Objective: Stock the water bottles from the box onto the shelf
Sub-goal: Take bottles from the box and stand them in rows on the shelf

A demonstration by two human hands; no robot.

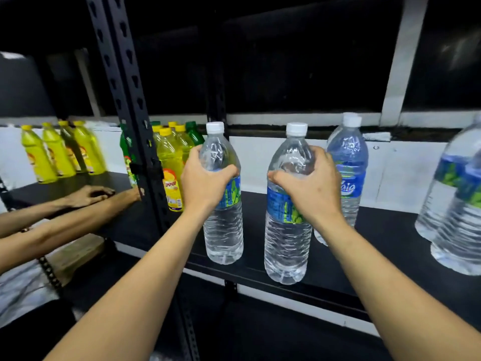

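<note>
Black shelf across mid-frame, left-centre water bottle held upright — gripped by left hand, centre water bottle gripped by right hand, yellow bottles at far left.

Bits I can't make out
My left hand and right hand cover half the labels on the left bottle and right bottle; edge bottles are smeared and cropped at right, yellow bottles too blurry to read.
</note>
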